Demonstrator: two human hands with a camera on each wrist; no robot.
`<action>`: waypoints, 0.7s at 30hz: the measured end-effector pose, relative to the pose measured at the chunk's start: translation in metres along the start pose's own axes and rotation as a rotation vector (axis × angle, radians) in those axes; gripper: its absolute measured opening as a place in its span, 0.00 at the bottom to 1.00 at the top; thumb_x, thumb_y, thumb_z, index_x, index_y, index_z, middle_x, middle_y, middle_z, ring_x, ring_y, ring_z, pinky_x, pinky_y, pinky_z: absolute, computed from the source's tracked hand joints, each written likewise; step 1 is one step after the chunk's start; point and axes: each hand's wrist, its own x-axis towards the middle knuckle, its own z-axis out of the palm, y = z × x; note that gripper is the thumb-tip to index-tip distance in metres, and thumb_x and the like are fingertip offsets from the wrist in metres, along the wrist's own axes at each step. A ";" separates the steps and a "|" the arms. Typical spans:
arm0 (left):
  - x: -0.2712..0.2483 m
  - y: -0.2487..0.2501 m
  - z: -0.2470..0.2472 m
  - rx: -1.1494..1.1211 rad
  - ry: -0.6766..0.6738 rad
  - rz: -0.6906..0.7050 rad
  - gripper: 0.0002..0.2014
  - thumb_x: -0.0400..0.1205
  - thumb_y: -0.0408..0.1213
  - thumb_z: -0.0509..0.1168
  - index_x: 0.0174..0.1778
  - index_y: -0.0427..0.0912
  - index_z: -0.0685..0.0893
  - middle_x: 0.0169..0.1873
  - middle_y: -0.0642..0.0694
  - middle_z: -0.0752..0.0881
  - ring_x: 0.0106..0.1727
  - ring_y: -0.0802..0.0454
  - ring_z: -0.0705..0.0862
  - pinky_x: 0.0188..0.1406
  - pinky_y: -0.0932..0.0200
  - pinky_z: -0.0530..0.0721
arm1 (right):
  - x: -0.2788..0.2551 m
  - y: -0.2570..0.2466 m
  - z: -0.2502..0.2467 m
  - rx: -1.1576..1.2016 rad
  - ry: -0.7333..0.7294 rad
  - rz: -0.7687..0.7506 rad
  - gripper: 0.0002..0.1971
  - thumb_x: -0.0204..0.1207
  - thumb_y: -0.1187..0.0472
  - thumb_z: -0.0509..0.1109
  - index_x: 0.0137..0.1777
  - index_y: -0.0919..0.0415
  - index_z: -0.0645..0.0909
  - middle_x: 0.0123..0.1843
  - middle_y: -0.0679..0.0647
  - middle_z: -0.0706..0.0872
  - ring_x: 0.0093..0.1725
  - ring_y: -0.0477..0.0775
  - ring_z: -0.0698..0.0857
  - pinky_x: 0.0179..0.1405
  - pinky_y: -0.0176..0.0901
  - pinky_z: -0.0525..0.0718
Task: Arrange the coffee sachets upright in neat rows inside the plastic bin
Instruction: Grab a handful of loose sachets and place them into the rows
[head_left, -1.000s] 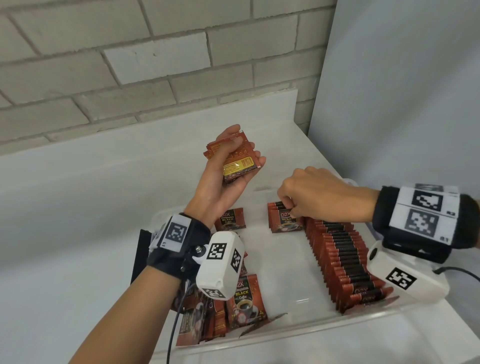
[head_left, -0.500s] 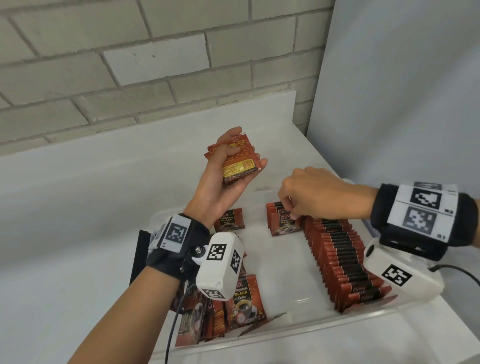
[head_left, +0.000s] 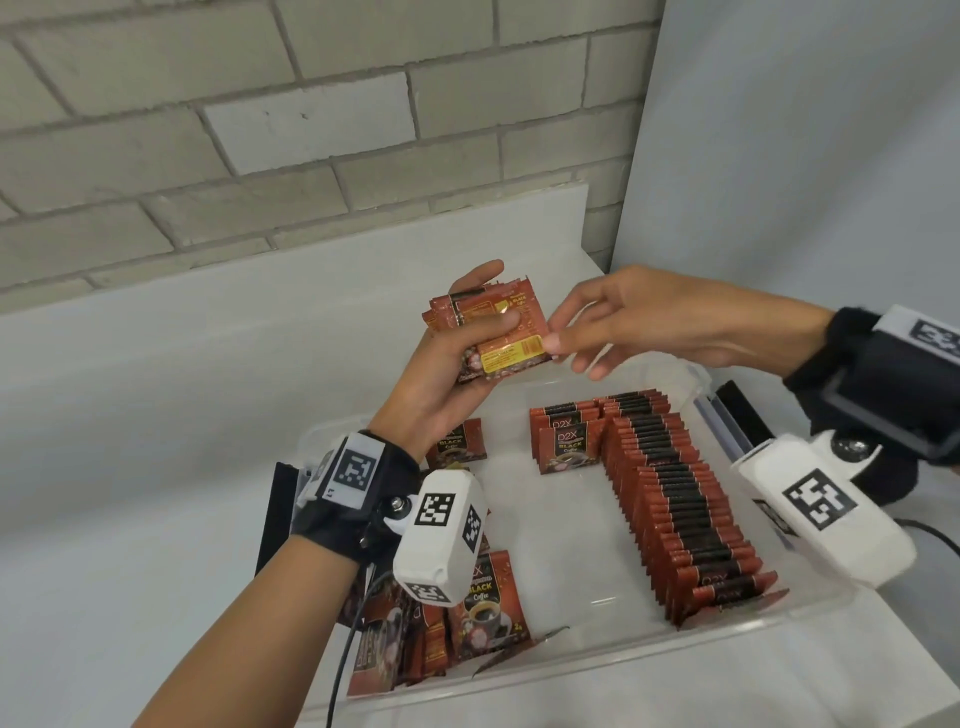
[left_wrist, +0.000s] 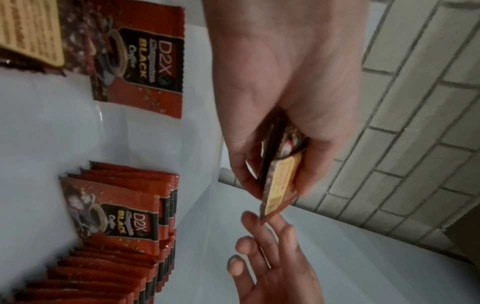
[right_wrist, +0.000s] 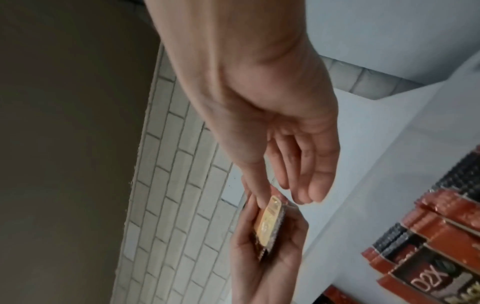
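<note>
My left hand (head_left: 457, 364) is raised above the clear plastic bin (head_left: 597, 660) and grips a small stack of red coffee sachets (head_left: 514, 353), yellow label up. My right hand (head_left: 571, 338) reaches over from the right with relaxed fingers. Its thumb tip touches the top sachet's edge (right_wrist: 270, 222), and its fingers (left_wrist: 259, 246) lie under the stack's corner (left_wrist: 280, 181). A long row of upright sachets (head_left: 675, 509) fills the bin's right side. A short second row (head_left: 566, 441) stands to its left at the far end.
Loose sachets (head_left: 483, 613) lie in a heap at the bin's near left, and one (head_left: 460, 447) lies flat further back. The bin stands on a white table. A brick wall is behind and a grey panel to the right. A black object (head_left: 275, 514) sits left of the bin.
My right hand has lifted off the short row in the bin and moved up and left to the stack. The left hand has stayed raised with the stack.
</note>
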 end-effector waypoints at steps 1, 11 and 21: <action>0.000 -0.001 0.000 0.015 -0.013 -0.007 0.24 0.74 0.24 0.67 0.65 0.48 0.80 0.56 0.42 0.85 0.57 0.44 0.86 0.54 0.49 0.87 | -0.002 0.000 0.000 0.050 0.019 -0.004 0.14 0.70 0.55 0.77 0.54 0.58 0.84 0.45 0.55 0.91 0.38 0.44 0.89 0.41 0.34 0.88; -0.003 -0.001 0.004 0.059 -0.026 -0.105 0.14 0.78 0.44 0.63 0.58 0.48 0.85 0.54 0.44 0.89 0.55 0.49 0.87 0.53 0.56 0.87 | -0.006 0.008 0.001 0.219 0.109 -0.094 0.08 0.72 0.63 0.77 0.51 0.59 0.87 0.36 0.53 0.89 0.34 0.44 0.84 0.34 0.32 0.84; -0.002 0.001 0.005 -0.048 -0.012 -0.189 0.19 0.80 0.53 0.60 0.59 0.44 0.82 0.42 0.38 0.85 0.39 0.45 0.85 0.43 0.54 0.87 | -0.014 0.003 -0.001 0.122 0.243 -0.389 0.08 0.70 0.66 0.77 0.50 0.62 0.89 0.48 0.49 0.93 0.51 0.44 0.90 0.59 0.30 0.82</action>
